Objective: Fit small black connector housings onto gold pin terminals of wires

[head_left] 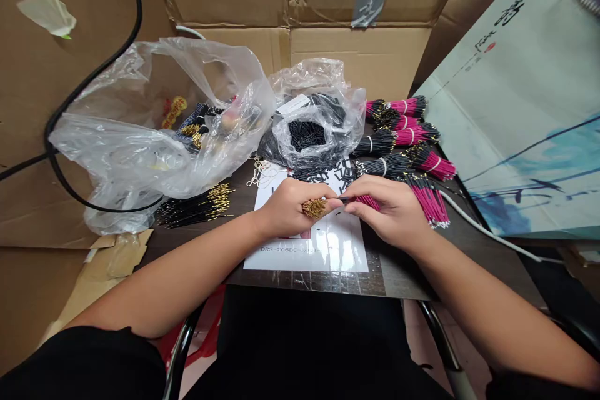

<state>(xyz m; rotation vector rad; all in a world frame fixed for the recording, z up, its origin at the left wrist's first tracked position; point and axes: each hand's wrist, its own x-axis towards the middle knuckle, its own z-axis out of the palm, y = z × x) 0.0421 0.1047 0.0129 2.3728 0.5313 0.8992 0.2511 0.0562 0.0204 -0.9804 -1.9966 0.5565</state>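
My left hand [285, 205] is closed round a bundle of wires [315, 208], whose gold-coloured terminal ends face me. Just right of it, my right hand [394, 205] pinches a small dark piece [345, 199] close to my left thumb tip. Whether that piece sits on a wire end is too small to tell. Pink wires [368, 202] show beneath my right fingers; I cannot tell if the hand touches them. Below both hands lies a printed white sheet [304, 260], with loose black sleeves [345, 172] scattered at its far edge.
An open plastic bag of black sleeves [307, 135] stands behind my hands. At left are a large clear bag [140, 156] and black wires with gold ends [197, 206]. Tied pink-and-black wire bundles [407, 136] lie at right, beside a white cable [487, 228]. Cardboard [356, 53] walls the back.
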